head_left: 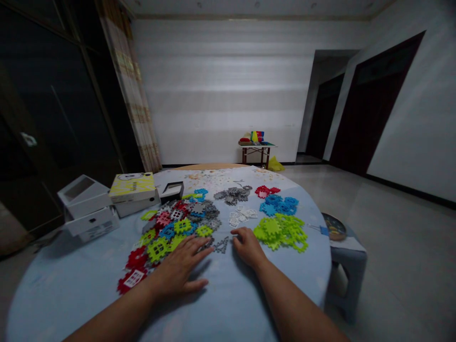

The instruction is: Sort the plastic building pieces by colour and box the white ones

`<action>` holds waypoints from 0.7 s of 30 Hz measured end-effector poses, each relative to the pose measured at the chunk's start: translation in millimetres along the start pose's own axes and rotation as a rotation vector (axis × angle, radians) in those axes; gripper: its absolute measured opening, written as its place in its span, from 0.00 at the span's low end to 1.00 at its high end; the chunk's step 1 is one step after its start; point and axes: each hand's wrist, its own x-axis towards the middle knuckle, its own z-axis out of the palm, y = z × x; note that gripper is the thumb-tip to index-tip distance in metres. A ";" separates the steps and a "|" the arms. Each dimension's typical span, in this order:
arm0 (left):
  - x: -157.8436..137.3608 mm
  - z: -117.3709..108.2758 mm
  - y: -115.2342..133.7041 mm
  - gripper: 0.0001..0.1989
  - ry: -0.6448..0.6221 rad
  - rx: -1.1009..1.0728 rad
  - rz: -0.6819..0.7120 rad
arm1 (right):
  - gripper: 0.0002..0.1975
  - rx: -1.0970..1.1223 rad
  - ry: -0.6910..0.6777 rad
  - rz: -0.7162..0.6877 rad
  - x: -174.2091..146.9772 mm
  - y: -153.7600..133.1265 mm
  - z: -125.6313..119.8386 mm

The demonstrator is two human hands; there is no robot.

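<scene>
The left hand (180,266) is spread flat with nothing gripped, by the near side of a big mixed heap of toy pieces (158,249). The right hand (247,247) is loosely curled, just beside the green pile (281,232), and I cannot tell if it has something tucked inside. Small gray triangle pieces (221,244) lie on the blue cloth (228,304) between the hands. They look like plastic, so they should be light, stiff and a bit smooth. Their thin bars may bend or snap if squeezed hard. It seems best to pinch one softly by its outside edges.
</scene>
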 end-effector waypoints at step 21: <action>4.0 -7.0 -53.1 0.25 0.198 -0.021 -0.433 | 0.13 -0.026 -0.037 -0.011 -0.3 2.4 0.4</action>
